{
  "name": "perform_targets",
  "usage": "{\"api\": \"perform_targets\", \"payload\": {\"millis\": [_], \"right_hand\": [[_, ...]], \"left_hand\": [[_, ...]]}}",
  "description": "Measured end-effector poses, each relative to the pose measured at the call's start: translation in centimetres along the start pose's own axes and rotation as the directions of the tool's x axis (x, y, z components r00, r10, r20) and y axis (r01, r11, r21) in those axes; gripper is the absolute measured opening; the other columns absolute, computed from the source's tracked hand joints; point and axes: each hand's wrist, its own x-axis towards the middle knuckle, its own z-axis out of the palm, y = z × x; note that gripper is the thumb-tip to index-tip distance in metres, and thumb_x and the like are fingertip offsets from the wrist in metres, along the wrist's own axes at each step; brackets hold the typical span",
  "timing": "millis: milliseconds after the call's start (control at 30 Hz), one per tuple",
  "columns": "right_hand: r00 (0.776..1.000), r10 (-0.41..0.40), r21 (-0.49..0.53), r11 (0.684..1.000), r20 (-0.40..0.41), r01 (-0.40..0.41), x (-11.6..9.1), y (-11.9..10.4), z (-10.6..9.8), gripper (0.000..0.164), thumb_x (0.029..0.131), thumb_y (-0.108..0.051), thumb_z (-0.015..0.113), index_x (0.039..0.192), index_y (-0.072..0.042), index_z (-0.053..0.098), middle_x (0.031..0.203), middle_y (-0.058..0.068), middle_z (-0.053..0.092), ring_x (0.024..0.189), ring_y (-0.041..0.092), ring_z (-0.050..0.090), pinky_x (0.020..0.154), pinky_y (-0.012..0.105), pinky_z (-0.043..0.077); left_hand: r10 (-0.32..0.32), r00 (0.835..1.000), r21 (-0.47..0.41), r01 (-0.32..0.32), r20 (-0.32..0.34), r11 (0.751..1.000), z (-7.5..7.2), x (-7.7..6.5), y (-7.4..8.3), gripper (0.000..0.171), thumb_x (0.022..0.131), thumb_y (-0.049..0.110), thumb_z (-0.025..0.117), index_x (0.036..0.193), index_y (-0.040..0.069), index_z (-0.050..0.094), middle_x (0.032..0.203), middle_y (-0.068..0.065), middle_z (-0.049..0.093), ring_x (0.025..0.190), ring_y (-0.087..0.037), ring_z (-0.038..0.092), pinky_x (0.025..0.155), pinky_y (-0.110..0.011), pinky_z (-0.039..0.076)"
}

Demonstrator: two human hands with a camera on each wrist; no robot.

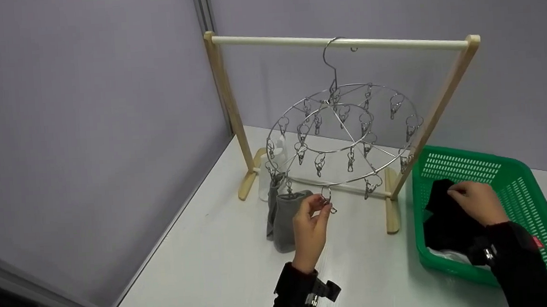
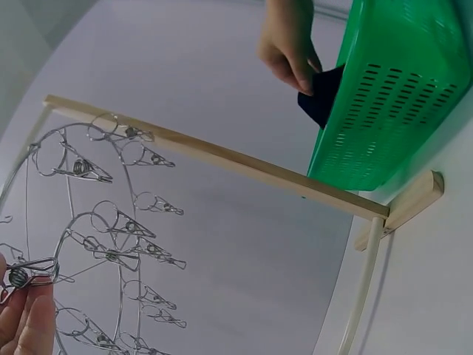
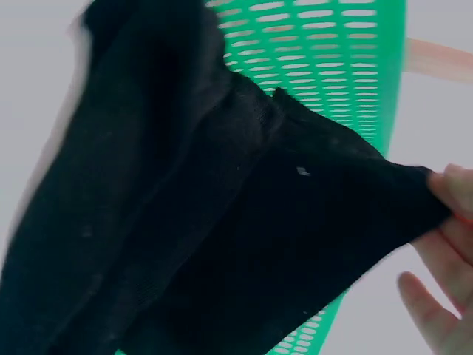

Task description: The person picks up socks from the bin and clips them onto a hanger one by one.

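Observation:
A round metal clip hanger (image 1: 346, 182) hangs by its hook from a wooden rack. At its front rim my left hand (image 1: 310, 229) pinches one of the wire clips (image 2: 29, 275) between thumb and fingers. Just left of that hand, grey socks (image 1: 289, 223) dangle from neighbouring clips. Over the green basket (image 1: 470, 267), my right hand (image 1: 480, 202) pinches the edge of a black sock (image 3: 332, 207). The sock's pinched corner is pulled up toward the fingers, while dark fabric below it lies in the basket.
The wooden rack (image 1: 446, 98) stands on a white table (image 1: 204, 271). Behind the grey socks is a translucent container (image 1: 264, 178), partly hidden. White fabric (image 1: 450, 255) shows under the dark fabric in the basket. Grey panels (image 1: 109, 111) enclose the left and back.

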Motion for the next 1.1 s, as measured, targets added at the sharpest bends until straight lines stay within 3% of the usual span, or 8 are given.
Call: {"api": "perform_targets", "payload": {"millis": [267,367,467,700,800,967,1000,1100], "right_hand": [[0.935,0.24,0.161,0.966,-0.26,-0.203,1.6,15.7,7.3,0.035,0.07,-0.036,0.054,0.103,-0.03,0.045,0.093,-0.008,0.045,0.082,0.008,0.04,0.067,0.028,0.027],[0.944,0.206,0.256,0.957,-0.258,-0.138,1.8,15.8,7.4,0.048,0.072,-0.027,0.054,0.116,-0.028,0.035,0.105,-0.006,0.041,0.091,0.007,0.039,0.073,0.024,0.029],[0.953,0.178,0.35,0.933,-0.244,-0.084,1.2,9.4,4.9,0.049,0.074,-0.022,0.054,0.118,-0.025,0.034,0.109,-0.003,0.041,0.094,0.009,0.041,0.075,0.02,0.033],[0.939,0.243,0.587,0.807,-0.244,-0.057,-1.5,-12.8,-2.7,0.02,0.076,-0.009,0.052,0.092,0.002,0.05,0.084,0.011,0.049,0.07,0.015,0.047,0.053,0.017,0.039],[0.951,0.223,0.744,0.668,-0.216,0.012,-2.6,-15.7,-2.6,0.018,0.078,-0.004,0.047,0.092,0.007,0.044,0.085,0.014,0.046,0.072,0.015,0.046,0.055,0.018,0.04],[0.963,0.206,0.957,0.265,-0.173,0.115,-4.3,-16.4,0.1,0.019,0.081,0.003,0.039,0.097,0.01,0.033,0.091,0.019,0.039,0.081,0.021,0.042,0.062,0.026,0.041],[0.967,0.177,0.977,0.148,-0.182,0.156,-4.6,-15.5,1.5,0.018,0.081,0.003,0.038,0.097,0.009,0.034,0.093,0.017,0.039,0.084,0.021,0.042,0.066,0.027,0.04],[0.962,0.21,0.984,0.04,-0.176,0.172,-5.5,-14.9,4.0,0.019,0.081,0.004,0.037,0.098,0.009,0.032,0.098,0.019,0.037,0.09,0.026,0.04,0.07,0.031,0.039]], "left_hand": [[0.024,1.0,0.018,-0.024,-0.004,1.0,0.0,0.1,0.1,0.021,0.076,0.01,0.052,0.093,0.0,0.045,0.085,-0.006,0.051,0.076,-0.014,0.051,0.058,-0.021,0.045],[0.014,1.0,0.02,-0.014,-0.001,1.0,0.0,0.1,0.2,0.021,0.077,0.012,0.051,0.094,0.0,0.045,0.085,-0.005,0.051,0.076,-0.014,0.05,0.059,-0.021,0.045],[0.018,1.0,0.013,-0.018,0.001,1.0,0.0,0.2,0.1,0.022,0.077,0.011,0.051,0.093,-0.001,0.045,0.085,-0.006,0.051,0.076,-0.014,0.05,0.059,-0.022,0.045],[0.001,1.0,0.011,0.0,-0.008,1.0,-0.1,0.2,0.2,0.022,0.076,0.011,0.051,0.094,-0.001,0.046,0.084,-0.005,0.052,0.076,-0.014,0.051,0.059,-0.022,0.045],[-0.03,0.999,-0.012,0.03,-0.01,0.999,-0.2,0.3,0.7,0.019,0.076,0.008,0.051,0.093,0.0,0.046,0.084,-0.007,0.052,0.076,-0.014,0.052,0.06,-0.022,0.045],[-0.104,0.995,-0.063,0.105,0.006,0.993,-0.5,0.4,1.2,0.018,0.076,0.001,0.049,0.092,-0.005,0.044,0.083,-0.01,0.053,0.074,-0.016,0.054,0.061,-0.024,0.045],[-0.112,0.994,-0.054,0.113,0.007,0.992,-0.5,0.4,1.2,0.018,0.076,0.002,0.049,0.092,-0.005,0.044,0.082,-0.01,0.053,0.073,-0.016,0.054,0.061,-0.024,0.045],[-0.128,0.992,-0.034,0.128,0.021,0.991,-0.6,0.4,1.1,0.019,0.076,0.007,0.05,0.092,-0.003,0.045,0.079,-0.006,0.054,0.07,-0.013,0.054,0.059,-0.023,0.045]]}}
